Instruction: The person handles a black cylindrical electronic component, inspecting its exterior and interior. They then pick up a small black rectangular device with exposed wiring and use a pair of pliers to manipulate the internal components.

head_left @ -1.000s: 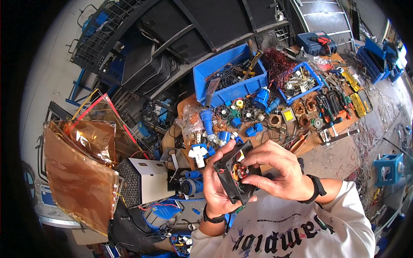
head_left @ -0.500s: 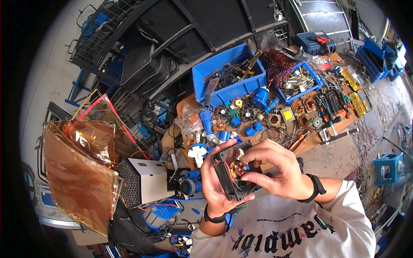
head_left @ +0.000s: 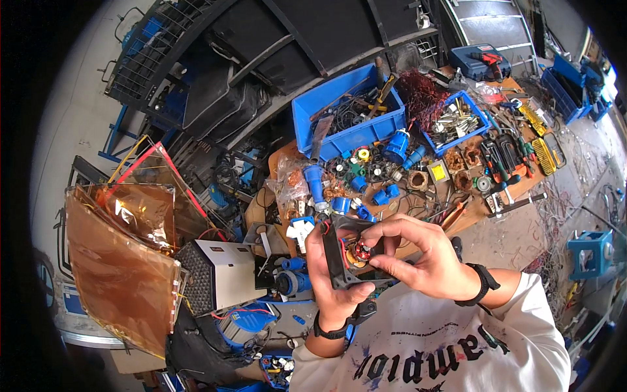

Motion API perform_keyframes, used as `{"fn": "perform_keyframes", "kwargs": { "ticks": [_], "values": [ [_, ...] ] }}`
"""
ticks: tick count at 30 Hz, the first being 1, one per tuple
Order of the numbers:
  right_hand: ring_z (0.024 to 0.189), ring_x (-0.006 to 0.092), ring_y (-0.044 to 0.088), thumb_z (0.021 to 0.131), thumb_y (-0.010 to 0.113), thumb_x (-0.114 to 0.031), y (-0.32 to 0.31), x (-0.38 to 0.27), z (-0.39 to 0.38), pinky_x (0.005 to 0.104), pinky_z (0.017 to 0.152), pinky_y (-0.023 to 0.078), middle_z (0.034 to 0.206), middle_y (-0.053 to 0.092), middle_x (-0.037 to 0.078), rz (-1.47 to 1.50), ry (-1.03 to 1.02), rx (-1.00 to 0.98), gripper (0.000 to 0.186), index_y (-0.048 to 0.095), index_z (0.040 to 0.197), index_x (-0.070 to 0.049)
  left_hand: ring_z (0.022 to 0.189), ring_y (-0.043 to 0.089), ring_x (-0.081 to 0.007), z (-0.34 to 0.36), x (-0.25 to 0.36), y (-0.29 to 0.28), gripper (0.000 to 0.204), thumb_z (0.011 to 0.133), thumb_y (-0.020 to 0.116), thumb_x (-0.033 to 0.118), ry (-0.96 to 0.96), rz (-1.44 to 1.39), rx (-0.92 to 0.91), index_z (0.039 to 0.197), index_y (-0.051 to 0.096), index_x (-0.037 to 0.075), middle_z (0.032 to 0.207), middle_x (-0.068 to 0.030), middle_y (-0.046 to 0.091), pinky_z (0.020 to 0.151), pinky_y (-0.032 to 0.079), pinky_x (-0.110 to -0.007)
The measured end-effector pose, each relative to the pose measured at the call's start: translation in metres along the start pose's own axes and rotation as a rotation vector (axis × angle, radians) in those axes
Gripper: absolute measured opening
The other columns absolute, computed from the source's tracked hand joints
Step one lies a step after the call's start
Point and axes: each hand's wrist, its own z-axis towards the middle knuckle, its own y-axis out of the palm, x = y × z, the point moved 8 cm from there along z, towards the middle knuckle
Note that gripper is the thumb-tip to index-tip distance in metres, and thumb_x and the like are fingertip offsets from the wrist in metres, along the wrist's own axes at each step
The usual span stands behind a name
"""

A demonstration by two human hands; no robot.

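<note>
My left hand point(head_left: 326, 297) grips a black square fan frame point(head_left: 336, 261) by its side, tilted in front of my chest. Inside the frame sits a red and copper wound motor core point(head_left: 362, 252). Reaching in from the right, my right hand point(head_left: 424, 258) has thumb and forefinger closed at this core; the other fingers curl over the frame's far side. Red wire shows along the frame's inner edge. Beyond my hands, the wooden table point(head_left: 471, 219) carries a blue plug connector point(head_left: 314, 186) and several loose blue and white connector parts.
A deep blue bin point(head_left: 353, 140) with cables stands at the back, beside a red wire tangle point(head_left: 418, 95) and a blue tray point(head_left: 450, 146) of metal pieces. Pliers point(head_left: 503, 160) and other hand tools lie right. A white box point(head_left: 228, 274) and copper-coloured sheets point(head_left: 117, 268) stand left.
The fan frame has turned more edge-on in my left hand, whose thumb now lies along its lower edge. My right finger and thumb stay at the core.
</note>
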Motion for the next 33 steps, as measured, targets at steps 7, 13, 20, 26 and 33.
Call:
{"fn": "perform_keyframes", "kwargs": {
  "ticks": [7, 13, 20, 26, 33],
  "values": [
    [0.07, 0.0109, 0.059, 0.08, 0.071, 0.0, 0.002, 0.007, 0.002, 0.0262, 0.066, 0.049, 0.093, 0.066, 0.005, 0.04, 0.05, -0.02, 0.031, 0.064, 0.11, -0.003, 0.109, 0.054, -0.0219, 0.002, -0.002, -0.002, 0.112, 0.057, 0.093, 0.04, -0.025, -0.018, 0.076, 0.138, 0.026, 0.0, 0.12, -0.0131, 0.049, 0.093, 0.048, -0.034],
    [0.069, 0.0113, 0.059, 0.081, 0.069, 0.0, 0.001, 0.011, 0.003, 0.0262, 0.065, 0.049, 0.093, 0.066, 0.004, 0.052, 0.059, -0.013, 0.03, 0.064, 0.111, -0.003, 0.109, 0.054, -0.0217, 0.004, -0.004, -0.003, 0.111, 0.057, 0.093, 0.04, -0.039, -0.019, 0.075, 0.137, 0.027, 0.0, 0.119, -0.0118, 0.049, 0.093, 0.048, -0.034],
    [0.073, 0.0085, 0.058, 0.081, 0.07, 0.003, 0.0, 0.018, 0.003, 0.0258, 0.073, 0.05, 0.097, 0.068, 0.005, 0.076, 0.133, -0.044, 0.032, 0.064, 0.112, -0.001, 0.109, 0.054, -0.0214, 0.007, -0.008, -0.003, 0.111, 0.057, 0.093, 0.041, -0.045, -0.023, 0.075, 0.137, 0.028, -0.001, 0.118, -0.0109, 0.048, 0.092, 0.048, -0.034],
    [0.069, 0.0101, 0.058, 0.082, 0.068, 0.001, 0.0, 0.018, 0.005, 0.0258, 0.065, 0.05, 0.094, 0.066, 0.004, 0.102, 0.094, -0.01, 0.029, 0.064, 0.11, -0.003, 0.11, 0.054, -0.0217, 0.01, -0.008, -0.002, 0.114, 0.056, 0.093, 0.043, -0.049, -0.04, 0.072, 0.138, 0.028, -0.002, 0.118, -0.011, 0.049, 0.093, 0.047, -0.035],
    [0.074, 0.0077, 0.059, 0.085, 0.067, 0.0, -0.009, 0.03, 0.01, 0.0244, 0.069, 0.05, 0.097, 0.067, 0.004, 0.224, 0.157, 0.006, 0.026, 0.063, 0.111, -0.001, 0.114, 0.054, -0.0233, 0.016, -0.017, -0.012, 0.115, 0.06, 0.089, 0.051, -0.024, 0.044, 0.08, 0.141, 0.028, -0.003, 0.124, -0.0133, 0.051, 0.097, 0.045, -0.036]
  ]
}}
